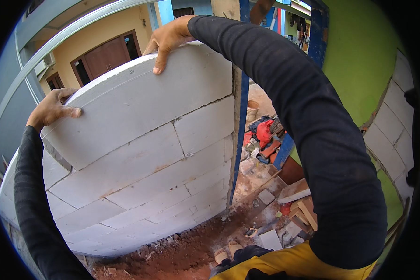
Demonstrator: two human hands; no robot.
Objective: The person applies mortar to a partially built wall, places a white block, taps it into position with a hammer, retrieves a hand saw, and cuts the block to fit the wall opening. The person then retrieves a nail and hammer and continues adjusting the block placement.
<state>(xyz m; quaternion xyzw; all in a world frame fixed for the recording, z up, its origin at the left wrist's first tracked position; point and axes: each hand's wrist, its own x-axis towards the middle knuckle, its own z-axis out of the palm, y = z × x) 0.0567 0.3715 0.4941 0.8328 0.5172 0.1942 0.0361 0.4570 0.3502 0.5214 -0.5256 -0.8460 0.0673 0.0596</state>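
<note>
A long white aerated concrete block lies on the top course of a block wall, its right end close to a blue-edged post. My left hand grips its left end, thumb on the near face and fingers over the top. Farther right, my right hand clasps the top edge the same way, its thumb pressed down the near face. The far fingertips of both hands are hidden behind the block. A thin string crosses the block's near face just below its top edge.
The blue post stands at the wall's right end. Beyond it are a bucket and a heap of red and dark cloth. Broken blocks and wood pieces litter the ground by my feet. A green wall rises at right.
</note>
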